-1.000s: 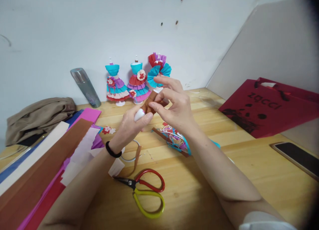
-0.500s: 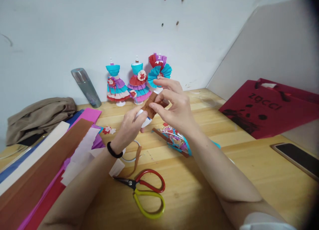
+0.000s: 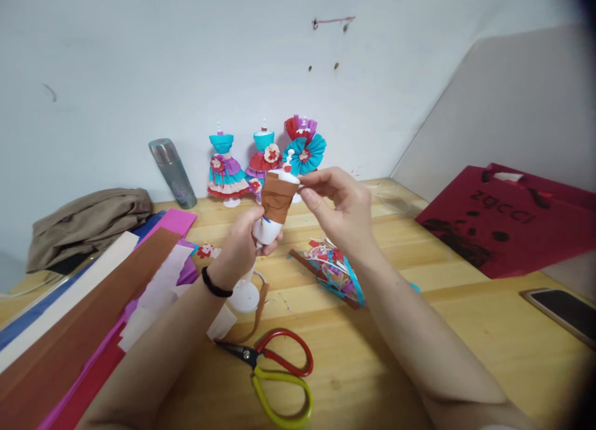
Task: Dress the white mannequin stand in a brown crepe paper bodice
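My left hand [image 3: 239, 244] is wrapped round the lower body of a small white mannequin [image 3: 267, 231], held tilted above the table. Brown crepe paper [image 3: 278, 197] covers its torso, and a beaded white neck tops it. Below the hand, its round white base shows. My right hand [image 3: 342, 203] has thumb and forefinger close together at the upper right edge of the brown paper. Behind stand several finished mannequins in crepe paper dresses, among them a turquoise, purple and red dress [image 3: 226, 169] and one with a turquoise fan [image 3: 305, 151].
Red and yellow scissors [image 3: 279, 371] lie in front. Crepe paper sheets [image 3: 93, 312] and a brown cloth [image 3: 88, 225] fill the left. A grey bottle [image 3: 174, 175] leans on the wall. Paper scraps [image 3: 333, 268], a red bag [image 3: 503, 219] and a phone [image 3: 565, 312] are rightward.
The mannequin has been turned more upright, so its brown front and neck now show. My right hand has moved from over the brown paper to its upper right edge. The view has tilted up slightly.
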The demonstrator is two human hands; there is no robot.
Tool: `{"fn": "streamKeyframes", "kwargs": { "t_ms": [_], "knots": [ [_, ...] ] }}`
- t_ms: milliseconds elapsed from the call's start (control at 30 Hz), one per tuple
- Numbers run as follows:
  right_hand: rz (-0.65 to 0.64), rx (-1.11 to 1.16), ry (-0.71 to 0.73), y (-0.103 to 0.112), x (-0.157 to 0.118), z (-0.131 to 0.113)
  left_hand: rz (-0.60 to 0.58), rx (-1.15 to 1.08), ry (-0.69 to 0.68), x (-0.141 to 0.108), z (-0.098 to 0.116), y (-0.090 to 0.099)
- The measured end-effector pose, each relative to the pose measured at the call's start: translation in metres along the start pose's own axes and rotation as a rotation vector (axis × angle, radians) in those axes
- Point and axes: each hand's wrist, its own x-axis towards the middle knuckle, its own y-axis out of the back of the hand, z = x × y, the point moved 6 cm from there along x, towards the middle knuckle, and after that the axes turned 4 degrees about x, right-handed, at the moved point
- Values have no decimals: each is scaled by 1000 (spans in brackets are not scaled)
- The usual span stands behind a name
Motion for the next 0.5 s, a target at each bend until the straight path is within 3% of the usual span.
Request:
{"fn": "streamKeyframes", "kwargs": {
  "t_ms": [233, 500],
  "knots": [
    [27, -1, 12, -1, -2, -8, -151, -105, 59, 1, -4, -8],
    [83, -70, 139, 6, 0, -16, -142, 59, 12, -3, -8, -11]
  ]
}}
